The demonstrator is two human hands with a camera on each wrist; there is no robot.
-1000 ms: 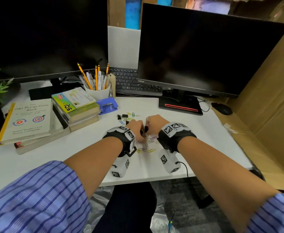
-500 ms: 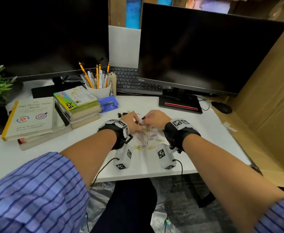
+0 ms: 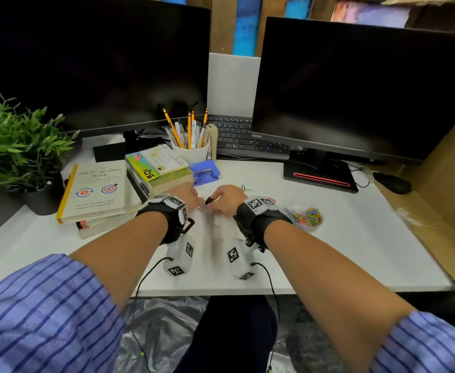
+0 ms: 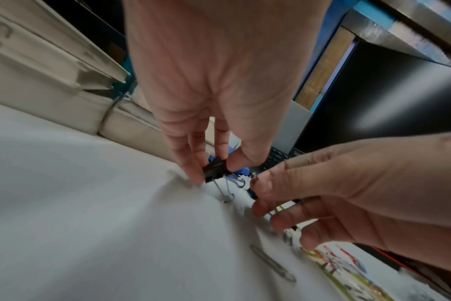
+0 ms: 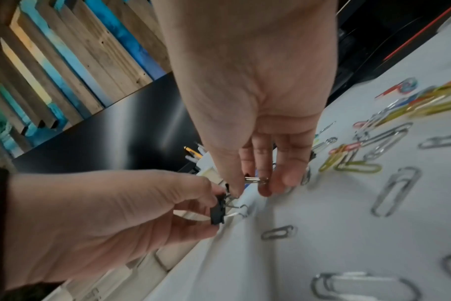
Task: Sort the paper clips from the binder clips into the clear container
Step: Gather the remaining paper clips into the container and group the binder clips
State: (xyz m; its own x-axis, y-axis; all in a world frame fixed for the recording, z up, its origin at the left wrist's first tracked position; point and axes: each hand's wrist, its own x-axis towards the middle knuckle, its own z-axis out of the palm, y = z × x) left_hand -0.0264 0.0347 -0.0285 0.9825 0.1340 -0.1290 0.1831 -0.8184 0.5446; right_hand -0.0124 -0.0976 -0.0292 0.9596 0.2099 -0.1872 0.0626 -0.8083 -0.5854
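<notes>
Desk (image 3: 328, 251), flat, white and matte, carries everything. Two glossy black monitors (image 3: 355, 90) stand at its back edge, a leafy green plant (image 3: 19, 146) and a stack of thick paper books (image 3: 97, 189) at the left, with a round white cup of yellow pencils (image 3: 191, 146) and a blue plastic hole punch (image 3: 204, 170) beside them. Clear container (image 3: 305, 216), rounded and see-through, sits on the desk just right of the right wrist, heaped with thin coloured wire paper clips.

Left hand (image 4: 214, 85) pinches a small black binder clip (image 4: 214, 170) between thumb and fingertips, its two silver wire handles hanging toward the desk. Right hand (image 5: 247, 81), close beside it, pinches another binder clip (image 5: 255, 180) by its shiny metal handle; only a dark tip shows in the head view. Loose paper clips (image 5: 394, 189), oval loops of bare steel and of yellow, red and green coated wire, lie scattered flat on the desk by the right hand.
</notes>
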